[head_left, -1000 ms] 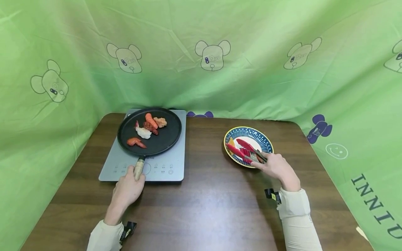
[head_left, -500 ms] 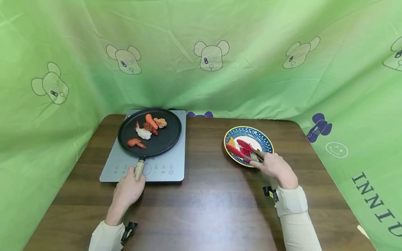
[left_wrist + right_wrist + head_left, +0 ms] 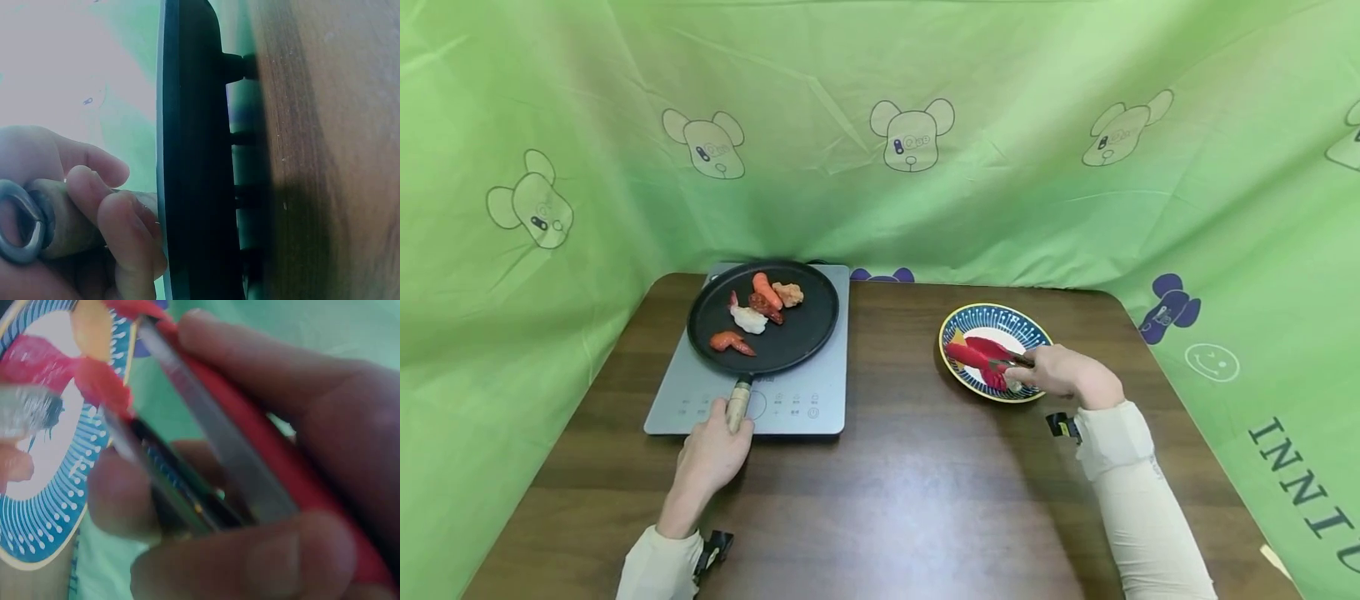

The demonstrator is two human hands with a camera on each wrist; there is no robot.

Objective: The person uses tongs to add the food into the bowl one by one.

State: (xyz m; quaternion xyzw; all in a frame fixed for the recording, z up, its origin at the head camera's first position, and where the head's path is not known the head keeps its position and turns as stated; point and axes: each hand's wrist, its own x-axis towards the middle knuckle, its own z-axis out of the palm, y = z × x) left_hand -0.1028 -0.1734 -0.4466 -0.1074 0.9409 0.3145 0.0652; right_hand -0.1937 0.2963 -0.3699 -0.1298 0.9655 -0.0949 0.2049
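My left hand (image 3: 713, 450) grips the wooden handle (image 3: 739, 406) of a flat black frying pan (image 3: 801, 329). On the pan lie a shrimp (image 3: 748, 318), an orange-red sausage-like piece (image 3: 766, 289), a tan fried piece (image 3: 788, 293), a brown glazed piece (image 3: 765, 308) and a reddish wing-shaped piece (image 3: 732, 342). My right hand (image 3: 1063, 372) holds red-tipped metal tongs (image 3: 973, 353) low over a blue-and-white patterned plate (image 3: 964, 315). Their red tips are close together. In the right wrist view, thumb and fingers squeeze the arms of the tongs. A deep-pink piece (image 3: 40, 359) and a yellow piece (image 3: 92, 328) lie on the plate.
The pan sits on a silver induction cooktop (image 3: 827, 400) at the table's left. Bare brown wooden table (image 3: 887, 467) stretches between cooktop and plate. Green cloth (image 3: 820, 192) printed with cartoon bear heads hangs behind and along both sides.
The tongs' spread arms have been squeezed together over the plate, and my right wrist has risen a little. My left hand stays on the pan handle.
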